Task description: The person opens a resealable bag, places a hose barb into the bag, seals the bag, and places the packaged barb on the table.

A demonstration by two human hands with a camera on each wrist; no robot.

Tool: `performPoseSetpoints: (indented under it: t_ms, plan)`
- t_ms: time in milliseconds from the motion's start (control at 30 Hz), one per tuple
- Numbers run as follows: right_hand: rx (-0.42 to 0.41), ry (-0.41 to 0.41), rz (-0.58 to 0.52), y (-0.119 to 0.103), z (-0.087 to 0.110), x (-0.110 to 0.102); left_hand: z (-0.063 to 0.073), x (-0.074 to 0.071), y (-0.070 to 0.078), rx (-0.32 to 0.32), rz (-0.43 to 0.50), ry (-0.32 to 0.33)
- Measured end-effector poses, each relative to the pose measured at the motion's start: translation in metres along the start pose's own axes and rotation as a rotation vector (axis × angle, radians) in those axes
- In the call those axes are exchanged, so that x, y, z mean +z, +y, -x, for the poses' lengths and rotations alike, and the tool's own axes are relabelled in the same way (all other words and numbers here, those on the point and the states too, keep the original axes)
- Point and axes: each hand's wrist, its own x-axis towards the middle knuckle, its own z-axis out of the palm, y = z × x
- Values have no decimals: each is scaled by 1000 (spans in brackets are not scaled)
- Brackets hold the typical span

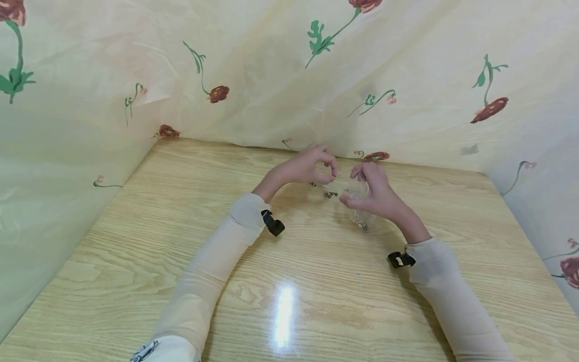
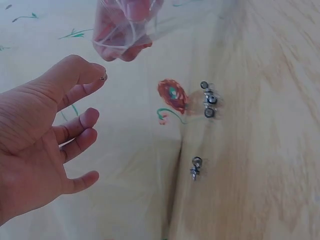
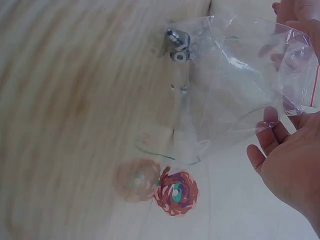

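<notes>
My right hand (image 1: 376, 195) holds a clear plastic zip bag (image 3: 235, 95) near its mouth, fingers and thumb curled round it. Several small shiny metal pieces (image 3: 179, 47) lie at the bottom of the bag. Just left of the bag's mouth, my left hand (image 1: 307, 166) pinches a tiny metal piece (image 2: 103, 77) between thumb and forefinger; most of it is hidden by the fingertips. Its other fingers are spread apart. Below the hands, several small metal pieces with dark round rims (image 2: 209, 100) sit in a cluster on the table, with a smaller group (image 2: 196, 168) beside them.
The wood-grain table (image 1: 253, 301) meets a pale flowered cloth (image 1: 271, 65) just behind the hands. Cloth also hangs at the left and right sides. Black straps (image 1: 273, 223) are on both wrists, over light sleeves.
</notes>
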Motion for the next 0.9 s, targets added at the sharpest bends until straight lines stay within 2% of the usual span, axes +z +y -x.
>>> performPoseSetpoints:
  t_ms: [200,533,767,900]
  plan:
    - [-20,38,-34,0,0,0,-3,-4,12,15,-9,29]
    - [45,56,-53,-1,0,-1,-8,-5,25,45,-5,67]
    - [33,52,-57,-3,-1,-2,-9,1,30,46,4,79]
    - [38,48,-57,-4,-1,-1,-11,4,31,67,5,98]
